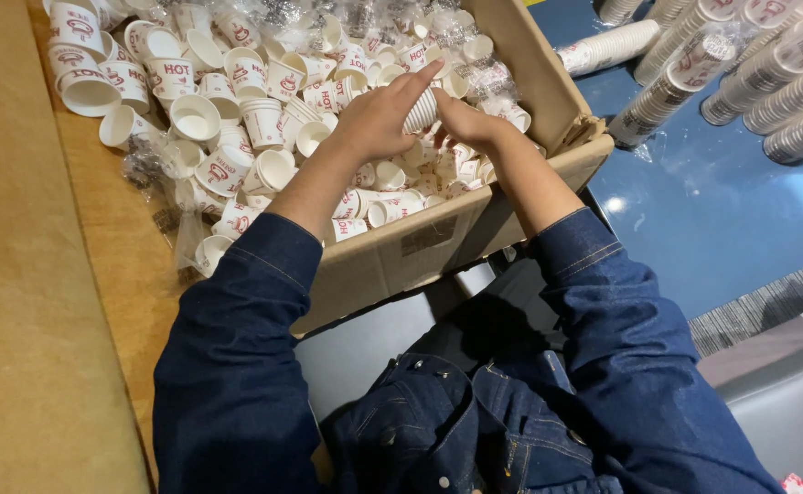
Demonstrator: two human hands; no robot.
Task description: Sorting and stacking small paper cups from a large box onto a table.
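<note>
We see matt white paper cups [264,123] with red print heaped in a rough brown cardboard box [392,261], among crinkled, glossy clear plastic wrap [159,169]. Our sleeves [237,366] are dark denim cloth with metal buttons. Sleeved cup stacks [676,87] lie on a smooth, shiny blue floor [731,220].
</note>
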